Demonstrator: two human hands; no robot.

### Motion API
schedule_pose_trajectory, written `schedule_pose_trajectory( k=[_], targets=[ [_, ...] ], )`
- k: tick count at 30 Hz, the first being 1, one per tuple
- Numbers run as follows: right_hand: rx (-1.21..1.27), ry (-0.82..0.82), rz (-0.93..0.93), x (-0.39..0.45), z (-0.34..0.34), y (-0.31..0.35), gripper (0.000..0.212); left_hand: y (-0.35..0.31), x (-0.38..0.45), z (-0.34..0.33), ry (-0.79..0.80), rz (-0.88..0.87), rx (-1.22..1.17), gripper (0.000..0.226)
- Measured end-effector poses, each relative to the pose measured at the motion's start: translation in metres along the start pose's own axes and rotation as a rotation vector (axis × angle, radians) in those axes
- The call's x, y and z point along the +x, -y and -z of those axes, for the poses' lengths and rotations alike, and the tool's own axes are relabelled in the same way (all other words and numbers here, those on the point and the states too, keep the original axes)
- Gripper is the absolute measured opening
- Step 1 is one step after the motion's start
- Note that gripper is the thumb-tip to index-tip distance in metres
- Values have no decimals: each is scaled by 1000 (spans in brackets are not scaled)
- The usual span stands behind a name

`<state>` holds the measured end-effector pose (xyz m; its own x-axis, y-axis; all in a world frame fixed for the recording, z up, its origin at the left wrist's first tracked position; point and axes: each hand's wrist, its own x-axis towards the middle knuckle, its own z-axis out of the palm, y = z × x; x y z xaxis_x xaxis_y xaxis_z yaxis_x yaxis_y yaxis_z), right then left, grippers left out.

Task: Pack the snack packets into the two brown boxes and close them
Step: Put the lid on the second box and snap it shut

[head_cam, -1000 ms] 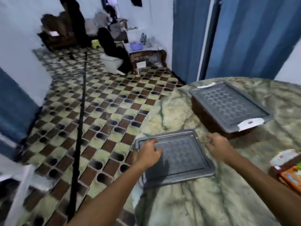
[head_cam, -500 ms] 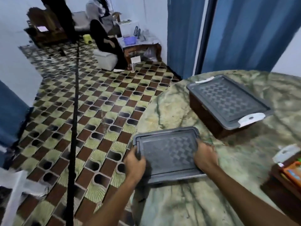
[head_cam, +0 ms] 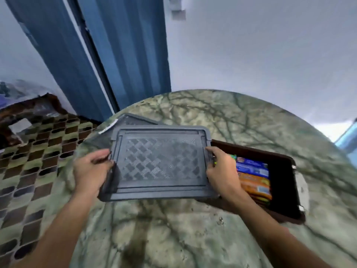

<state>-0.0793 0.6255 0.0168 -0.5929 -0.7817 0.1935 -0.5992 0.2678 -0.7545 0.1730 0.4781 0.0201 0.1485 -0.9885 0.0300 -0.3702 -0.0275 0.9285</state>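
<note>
Both hands hold a grey lid (head_cam: 161, 164) by its short ends at the centre of the frame: the left hand (head_cam: 90, 169) grips the left end, the right hand (head_cam: 222, 171) the right. The lid is above a round marbled table (head_cam: 193, 238). Right of it an open brown box (head_cam: 280, 182) shows snack packets (head_cam: 253, 176) inside (blue and orange, print blurred). Behind the lid's upper left corner, part of a second grey lid (head_cam: 133, 120) peeks out. Blue curtains (head_cam: 116, 55) hang at upper left, and patterned floor tiles (head_cam: 29, 171) fill the left edge.
</note>
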Motion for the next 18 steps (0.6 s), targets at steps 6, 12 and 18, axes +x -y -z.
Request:
schedule_pose_trajectory(
  k=[6,12,18],
  targets=[
    [-198,-207,-366,-6,102,-101,49,-33,-41,-165,394,-351,204,30],
    [-393,-143,-503,-32,112,-150,36,-18,-79,-212,517,-510,366,23],
    [-366,-292,-603,-37,103,-161,35,-3,-68,-212,506,-557,470,29]
  ],
)
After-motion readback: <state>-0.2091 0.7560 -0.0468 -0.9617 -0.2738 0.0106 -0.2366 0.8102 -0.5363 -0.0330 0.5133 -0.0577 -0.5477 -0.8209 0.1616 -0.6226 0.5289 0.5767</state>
